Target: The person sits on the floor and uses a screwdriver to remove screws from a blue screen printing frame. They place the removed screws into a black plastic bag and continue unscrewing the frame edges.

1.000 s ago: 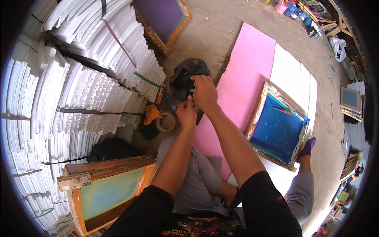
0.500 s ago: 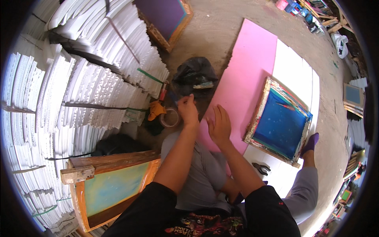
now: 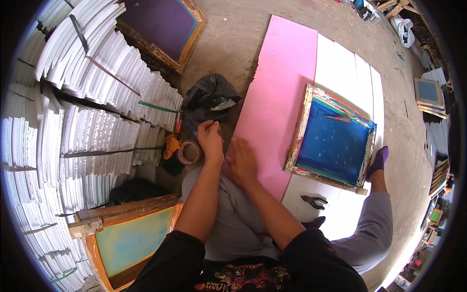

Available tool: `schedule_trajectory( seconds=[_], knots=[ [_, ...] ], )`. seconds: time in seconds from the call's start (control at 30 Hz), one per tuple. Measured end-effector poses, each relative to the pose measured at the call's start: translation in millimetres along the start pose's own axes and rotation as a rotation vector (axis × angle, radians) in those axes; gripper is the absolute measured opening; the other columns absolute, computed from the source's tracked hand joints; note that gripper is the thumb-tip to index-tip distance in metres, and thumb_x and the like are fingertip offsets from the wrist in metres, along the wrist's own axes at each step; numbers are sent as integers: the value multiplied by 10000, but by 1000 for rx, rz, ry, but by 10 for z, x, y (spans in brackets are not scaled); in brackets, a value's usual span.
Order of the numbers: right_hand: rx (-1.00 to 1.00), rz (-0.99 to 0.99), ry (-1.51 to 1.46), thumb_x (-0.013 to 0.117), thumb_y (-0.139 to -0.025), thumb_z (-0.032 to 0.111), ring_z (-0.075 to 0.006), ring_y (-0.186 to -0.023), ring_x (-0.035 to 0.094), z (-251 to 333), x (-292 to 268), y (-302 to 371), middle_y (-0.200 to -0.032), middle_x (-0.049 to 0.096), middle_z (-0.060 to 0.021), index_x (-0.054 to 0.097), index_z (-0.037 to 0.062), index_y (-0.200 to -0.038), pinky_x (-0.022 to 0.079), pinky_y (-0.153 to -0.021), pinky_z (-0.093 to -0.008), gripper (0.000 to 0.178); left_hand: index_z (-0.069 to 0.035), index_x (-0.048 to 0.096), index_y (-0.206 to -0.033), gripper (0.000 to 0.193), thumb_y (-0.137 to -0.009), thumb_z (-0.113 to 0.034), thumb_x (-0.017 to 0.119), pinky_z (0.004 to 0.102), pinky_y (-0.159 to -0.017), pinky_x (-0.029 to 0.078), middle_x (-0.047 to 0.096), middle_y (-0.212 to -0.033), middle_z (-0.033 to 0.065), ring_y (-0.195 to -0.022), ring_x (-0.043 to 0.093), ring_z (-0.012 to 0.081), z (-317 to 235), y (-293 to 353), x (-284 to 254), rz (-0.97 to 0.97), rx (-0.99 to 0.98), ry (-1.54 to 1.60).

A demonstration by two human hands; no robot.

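My left hand [image 3: 211, 142] is closed, fingertips pinched together, just below a crumpled black plastic bag [image 3: 212, 93]. Whatever it may hold is too small to make out. My right hand [image 3: 242, 161] is over the left edge of a long pink board [image 3: 277, 73], close beside my left hand. Its fingers are smeared by motion. A screen-printing frame with blue mesh [image 3: 335, 141] lies across the pink board and the white boards [image 3: 350, 63]. On its mesh rests a thin red-handled tool [image 3: 337, 118]. Pliers with dark handles [image 3: 314, 201] lie on the white surface below it.
Tall strapped stacks of white sheets [image 3: 97, 129] fill the left side. A roll of tape [image 3: 188, 152] and an orange cloth-like piece [image 3: 171, 146] lie by them. A yellow-green mesh frame [image 3: 131, 233] leans at lower left; a purple mesh frame [image 3: 160, 24] lies at the back.
The view has shifted, so the scene sits further left in the picture. My right hand has drawn in from the pink board's middle toward its left edge, nearer my left hand, which stays pinched.
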State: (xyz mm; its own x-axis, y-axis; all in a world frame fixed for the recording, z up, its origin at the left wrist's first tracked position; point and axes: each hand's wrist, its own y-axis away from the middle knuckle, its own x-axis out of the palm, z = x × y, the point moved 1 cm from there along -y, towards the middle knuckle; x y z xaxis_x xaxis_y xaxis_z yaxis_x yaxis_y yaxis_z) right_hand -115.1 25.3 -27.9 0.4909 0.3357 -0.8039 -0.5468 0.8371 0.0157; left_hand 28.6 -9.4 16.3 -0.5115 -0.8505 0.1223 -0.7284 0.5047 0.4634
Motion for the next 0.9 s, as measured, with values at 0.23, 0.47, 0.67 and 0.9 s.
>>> schedule_trajectory(
  seconds=[0.23, 0.47, 0.67, 0.9],
  knots=[
    [-183, 194, -91, 586, -1003, 368, -412, -1516, 321, -158, 117, 171, -1616, 384, -233, 427, 2, -1538, 231, -1246, -540, 668, -54, 588, -1153, 217, -975, -137, 679, 240, -533, 405, 618, -975, 42, -649, 509, 88, 226, -56, 103, 96, 232, -96],
    [124, -69, 193, 613, -966, 326, -369, -1517, 341, -78, -226, 139, -1615, 399, -208, 453, 17, -1522, 246, -1250, -502, 656, -47, 627, -1105, 157, -956, -73, 669, 235, -528, 402, 620, -931, 39, -634, 513, 83, 4, 65, 60, 48, 57, 0],
    [-537, 180, 199, 623, -933, 226, -335, -1493, 384, -77, -53, -50, -1603, 427, -180, 526, 10, -1457, 275, -1242, -480, 576, -24, 643, -1045, 125, -923, -31, 668, 230, -496, 414, 636, -853, 37, -659, 554, 80, 151, -10, 102, 122, 214, -138],
    [-380, 62, 174, 604, -950, 289, -318, -1511, 370, -424, -277, 387, -1594, 461, -123, 530, 120, -1504, 278, -1251, -481, 584, -6, 649, -1028, 115, -914, -7, 661, 225, -628, 442, 648, -841, 36, -722, 587, 96, 44, 58, 118, 90, 110, -43]
  ],
)
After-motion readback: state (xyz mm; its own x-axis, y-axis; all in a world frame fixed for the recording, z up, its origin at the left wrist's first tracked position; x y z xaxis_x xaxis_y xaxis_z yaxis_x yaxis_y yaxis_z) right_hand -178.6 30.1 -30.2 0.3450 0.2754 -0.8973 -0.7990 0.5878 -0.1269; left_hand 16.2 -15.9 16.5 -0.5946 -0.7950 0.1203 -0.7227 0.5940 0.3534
